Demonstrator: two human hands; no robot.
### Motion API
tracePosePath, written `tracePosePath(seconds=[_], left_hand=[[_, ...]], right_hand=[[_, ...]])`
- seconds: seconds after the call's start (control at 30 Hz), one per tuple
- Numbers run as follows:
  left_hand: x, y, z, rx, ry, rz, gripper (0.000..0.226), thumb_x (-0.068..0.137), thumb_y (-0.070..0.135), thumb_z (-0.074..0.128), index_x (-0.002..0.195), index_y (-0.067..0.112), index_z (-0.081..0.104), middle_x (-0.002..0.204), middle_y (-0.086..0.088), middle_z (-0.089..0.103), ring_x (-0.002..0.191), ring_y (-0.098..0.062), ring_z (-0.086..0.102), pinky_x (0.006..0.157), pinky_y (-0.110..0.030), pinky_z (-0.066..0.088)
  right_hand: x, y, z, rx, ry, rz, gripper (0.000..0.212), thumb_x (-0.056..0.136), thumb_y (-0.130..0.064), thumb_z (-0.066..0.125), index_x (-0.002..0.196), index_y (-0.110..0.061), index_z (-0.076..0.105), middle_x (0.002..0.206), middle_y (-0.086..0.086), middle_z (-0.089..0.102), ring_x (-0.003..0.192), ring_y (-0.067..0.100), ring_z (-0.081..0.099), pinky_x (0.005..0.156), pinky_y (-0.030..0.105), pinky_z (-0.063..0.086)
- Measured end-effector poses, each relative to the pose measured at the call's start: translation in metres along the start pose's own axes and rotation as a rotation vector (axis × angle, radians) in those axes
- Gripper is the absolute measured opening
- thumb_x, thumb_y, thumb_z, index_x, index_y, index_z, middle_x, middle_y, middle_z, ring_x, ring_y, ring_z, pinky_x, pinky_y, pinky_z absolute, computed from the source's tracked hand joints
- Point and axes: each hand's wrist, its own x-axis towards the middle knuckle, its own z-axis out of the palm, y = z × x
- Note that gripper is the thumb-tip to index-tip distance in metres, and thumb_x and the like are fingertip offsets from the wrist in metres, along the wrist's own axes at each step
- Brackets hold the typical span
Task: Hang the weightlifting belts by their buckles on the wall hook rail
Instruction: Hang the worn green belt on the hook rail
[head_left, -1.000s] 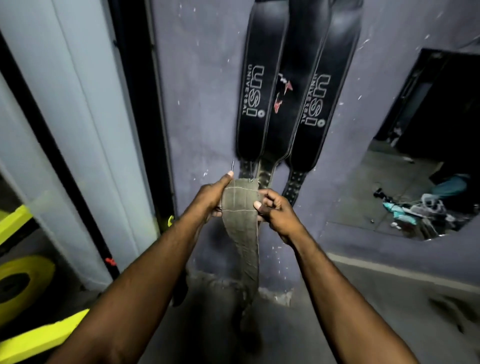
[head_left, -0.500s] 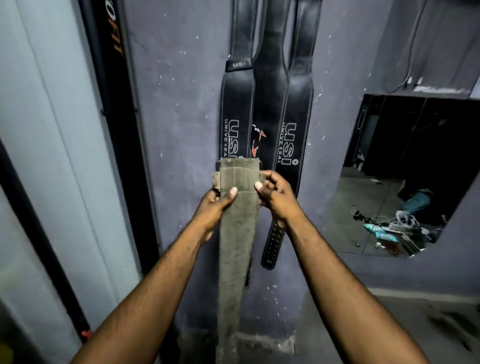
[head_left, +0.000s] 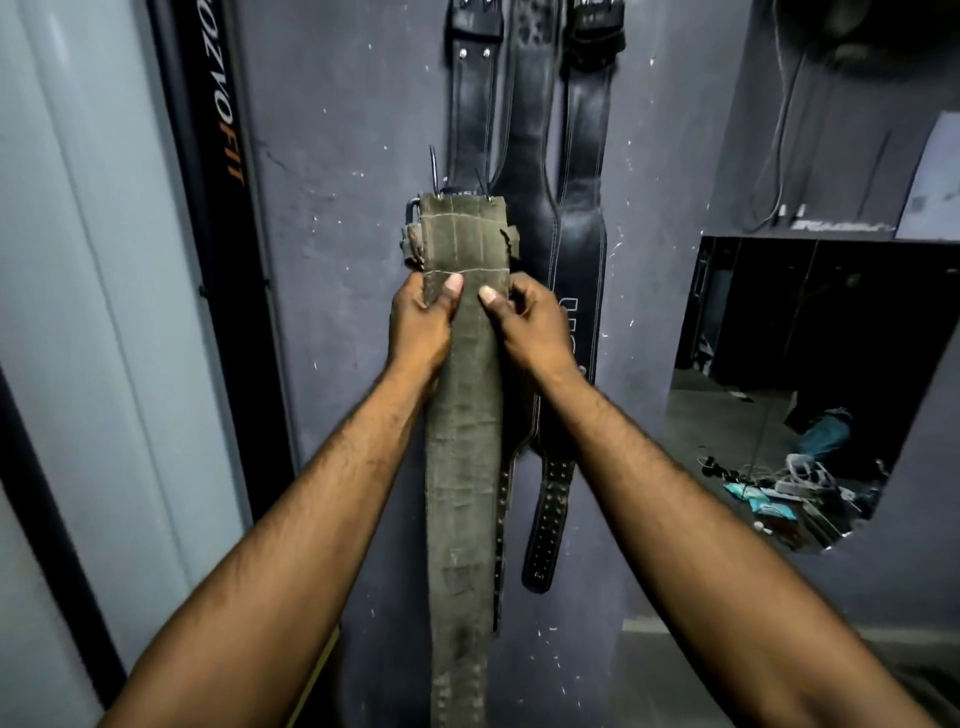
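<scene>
A worn olive-green belt (head_left: 462, 467) hangs straight down between my arms, its buckle end (head_left: 457, 228) uppermost with two metal prongs sticking up. My left hand (head_left: 421, 322) grips its left edge and my right hand (head_left: 524, 322) its right edge, thumbs pressed on the front just below the buckle. Behind it, three black leather belts (head_left: 576, 156) hang side by side on the grey-purple wall (head_left: 337, 156), their tops at the upper frame edge. The hook rail itself is out of view.
A black upright post with orange lettering (head_left: 218, 156) stands left of the wall, beside a pale panel (head_left: 78, 260). At the right an opening or mirror (head_left: 805, 389) shows a floor with cables and blue clutter.
Both hands have raised the green belt up along the wall, from the black belts' lower ends to their upper halves. The view has tilted upward with it.
</scene>
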Motion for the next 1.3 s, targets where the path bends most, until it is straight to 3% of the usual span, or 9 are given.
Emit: tracePosePath(seconds=[0.17, 0.33, 0.43, 0.53, 0.73, 0.9, 1.07, 1.2, 1.3], left_hand=[[0.01, 0.016, 0.009, -0.192, -0.001, -0.064, 0.006, 0.094, 0.013, 0.063, 0.089, 0.014, 0.065, 0.089, -0.008, 0.071, 0.085, -0.022, 0.067, 0.086, -0.044, 0.057], [0.016, 0.016, 0.009, -0.19, 0.089, -0.001, 0.014, 0.095, 0.008, 0.062, 0.082, 0.015, 0.062, 0.079, 0.0, 0.067, 0.067, -0.007, 0.062, 0.07, -0.027, 0.055], [0.017, 0.02, 0.013, -0.177, 0.096, 0.049, 0.011, 0.094, 0.008, 0.062, 0.086, 0.014, 0.064, 0.082, -0.001, 0.069, 0.072, -0.01, 0.065, 0.07, -0.028, 0.056], [0.02, 0.024, 0.013, -0.186, 0.148, 0.068, 0.01, 0.093, 0.011, 0.063, 0.085, 0.016, 0.064, 0.082, 0.001, 0.069, 0.075, -0.012, 0.064, 0.071, -0.028, 0.056], [0.025, 0.026, 0.013, -0.237, 0.192, 0.067, 0.016, 0.092, 0.012, 0.065, 0.078, 0.018, 0.062, 0.075, 0.004, 0.066, 0.07, -0.01, 0.059, 0.072, -0.029, 0.052], [0.028, 0.026, 0.011, -0.286, 0.245, 0.046, 0.018, 0.091, 0.01, 0.065, 0.075, 0.017, 0.062, 0.072, 0.004, 0.063, 0.069, -0.011, 0.056, 0.07, -0.029, 0.05], [0.03, 0.029, 0.007, -0.364, 0.288, 0.008, 0.021, 0.093, 0.008, 0.064, 0.074, 0.015, 0.059, 0.072, 0.0, 0.058, 0.069, -0.015, 0.051, 0.065, -0.027, 0.048], [0.034, 0.03, 0.001, -0.406, 0.317, -0.02, 0.019, 0.093, 0.009, 0.064, 0.076, 0.014, 0.06, 0.076, -0.001, 0.062, 0.079, -0.019, 0.056, 0.074, -0.033, 0.051], [0.036, 0.031, -0.002, -0.43, 0.335, -0.04, 0.017, 0.093, 0.009, 0.063, 0.078, 0.013, 0.062, 0.079, -0.003, 0.064, 0.08, -0.019, 0.058, 0.077, -0.035, 0.052]], right_hand=[[0.009, -0.01, -0.001, -0.046, 0.013, -0.01, 0.013, 0.093, -0.026, 0.065, 0.099, -0.016, 0.069, 0.09, -0.003, 0.073, 0.081, 0.009, 0.063, 0.081, 0.029, 0.051], [-0.003, 0.006, 0.005, -0.061, -0.049, 0.027, 0.022, 0.092, -0.03, 0.065, 0.079, -0.012, 0.061, 0.075, 0.002, 0.065, 0.073, 0.01, 0.055, 0.079, 0.04, 0.052], [-0.006, -0.001, 0.002, 0.017, -0.011, 0.014, 0.027, 0.086, -0.042, 0.062, 0.073, -0.018, 0.059, 0.071, -0.001, 0.061, 0.069, 0.009, 0.052, 0.075, 0.04, 0.051], [-0.01, 0.003, 0.0, 0.144, -0.144, 0.065, 0.018, 0.087, -0.041, 0.062, 0.08, -0.025, 0.061, 0.079, -0.002, 0.064, 0.077, 0.013, 0.056, 0.077, 0.039, 0.049], [-0.029, 0.007, 0.007, -0.077, -0.011, -0.054, 0.024, 0.096, -0.028, 0.054, 0.088, -0.006, 0.058, 0.085, 0.012, 0.066, 0.081, 0.028, 0.062, 0.08, 0.047, 0.052], [-0.043, 0.016, 0.01, -0.063, -0.112, 0.04, 0.023, 0.097, -0.039, 0.051, 0.103, -0.018, 0.059, 0.096, 0.001, 0.069, 0.092, 0.021, 0.066, 0.088, 0.047, 0.053], [-0.049, 0.018, 0.01, -0.137, -0.09, -0.005, 0.02, 0.099, -0.039, 0.047, 0.094, -0.021, 0.054, 0.085, -0.002, 0.064, 0.086, 0.027, 0.062, 0.084, 0.05, 0.051], [-0.058, 0.026, 0.005, -0.14, -0.196, 0.078, 0.029, 0.102, -0.045, 0.043, 0.101, -0.019, 0.053, 0.095, 0.002, 0.067, 0.09, 0.023, 0.065, 0.085, 0.049, 0.054], [-0.066, 0.033, 0.006, -0.232, -0.152, 0.048, 0.02, 0.103, -0.037, 0.044, 0.089, -0.023, 0.048, 0.082, 0.003, 0.063, 0.079, 0.026, 0.062, 0.075, 0.05, 0.054]])
